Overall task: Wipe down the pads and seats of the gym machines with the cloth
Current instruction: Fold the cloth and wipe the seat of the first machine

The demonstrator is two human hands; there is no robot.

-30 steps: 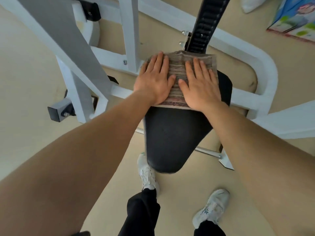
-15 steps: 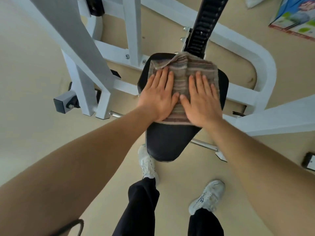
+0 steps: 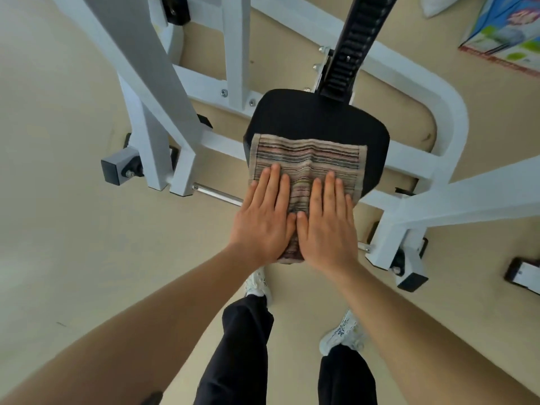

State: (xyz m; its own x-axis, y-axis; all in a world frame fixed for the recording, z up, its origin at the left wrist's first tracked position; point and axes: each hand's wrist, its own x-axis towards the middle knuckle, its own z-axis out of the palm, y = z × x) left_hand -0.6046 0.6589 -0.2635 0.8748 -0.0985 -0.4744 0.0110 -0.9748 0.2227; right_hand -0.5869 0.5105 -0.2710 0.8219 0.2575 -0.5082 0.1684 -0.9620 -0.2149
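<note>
No readable text; print on the colourful poster [image 3: 505, 30] too blurred.

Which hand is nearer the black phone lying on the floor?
Right. The right hand presses the striped cloth on the phone's side; the left hand lies beside it, farther away.

Person's wearing black trousers [image 3: 239, 355] and white trainers [image 3: 342, 334], forearms [image 3: 163, 311] showing bare, no sleeves in sight.

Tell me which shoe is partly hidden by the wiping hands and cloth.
The left shoe: only its heel shows below the left hand and striped cloth. The right shoe lies in plain view.
</note>
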